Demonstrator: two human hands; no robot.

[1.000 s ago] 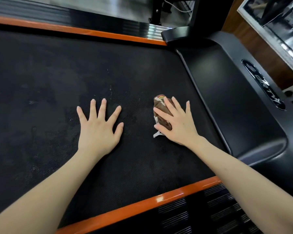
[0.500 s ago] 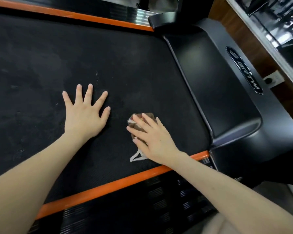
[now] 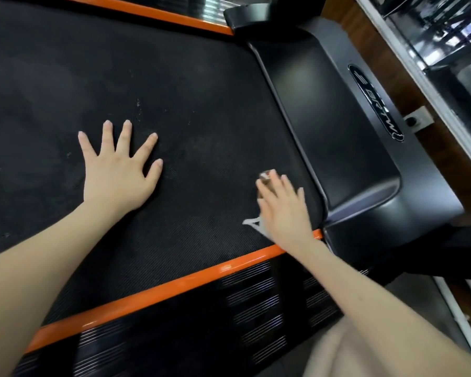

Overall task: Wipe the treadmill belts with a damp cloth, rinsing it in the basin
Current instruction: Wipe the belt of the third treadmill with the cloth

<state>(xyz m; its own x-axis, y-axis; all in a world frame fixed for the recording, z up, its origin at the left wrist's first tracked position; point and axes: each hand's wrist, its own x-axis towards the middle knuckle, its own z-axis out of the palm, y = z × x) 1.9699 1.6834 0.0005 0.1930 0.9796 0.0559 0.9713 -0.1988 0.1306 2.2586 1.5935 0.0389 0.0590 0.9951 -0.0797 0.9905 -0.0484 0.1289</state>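
While we wipe the belt | left hand flat, fingers spread, holds nothing | right hand grip open, flat fingers press cloth at 4 o'clock from left hand | we should press evenly, wipe rows toward 9 o'clock

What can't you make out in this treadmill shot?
Head view only:
Cloth: mostly hidden under the blurred right hand; only a brown edge and a pale strap show.
Basin: not in frame.
Cover logo: slanted, lettering unreadable.
Belt: cut off by the left edge.
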